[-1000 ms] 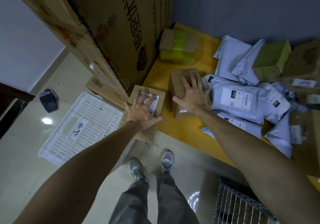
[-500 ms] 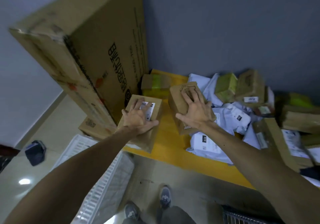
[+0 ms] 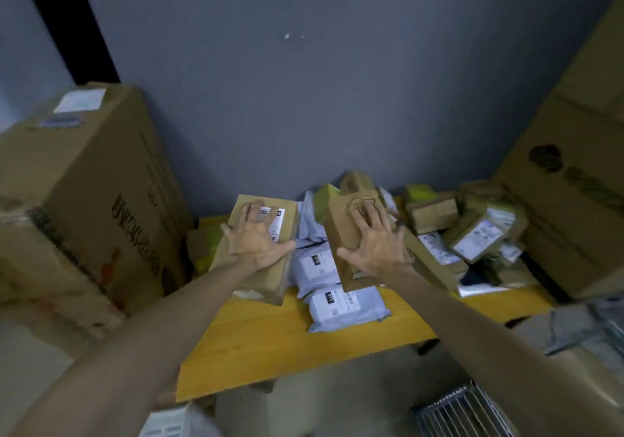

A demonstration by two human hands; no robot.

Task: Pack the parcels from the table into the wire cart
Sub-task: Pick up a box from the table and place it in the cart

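wire cart (image 3: 461, 413): cut by bottom edge | big carton (image 3: 87, 180): print blurred

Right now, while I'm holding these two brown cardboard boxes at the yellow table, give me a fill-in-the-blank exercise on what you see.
1. The left hand grips a brown cardboard box with a ____ shipping label.
2. The right hand grips a second brown cardboard box at a wooden table whose top is ____.
3. The metal wire cart appears at the bottom ____ of the view.

Missing words: white; yellow; right.
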